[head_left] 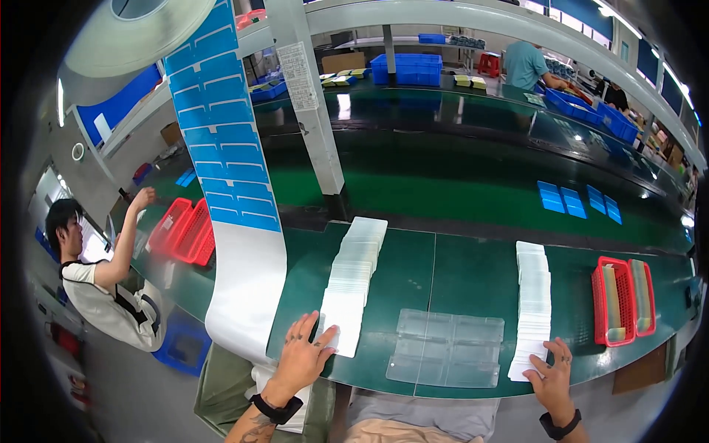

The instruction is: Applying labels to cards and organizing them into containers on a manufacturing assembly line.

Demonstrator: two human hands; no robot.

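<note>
My left hand is open, its fingers spread over the near end of a long overlapping row of white cards. The fingertips touch the lowest cards at their left edge. My right hand is also open, with thumb and fingers apart on the near end of a second row of white cards. Between the two rows, near the table's front edge, lies a clear plastic tray with shallow rectangular compartments.
A strip of blue labels hangs from a large roll at the left. Red baskets stand on the green table at the right. Blue pieces lie on the belt beyond. A co-worker sits at the left.
</note>
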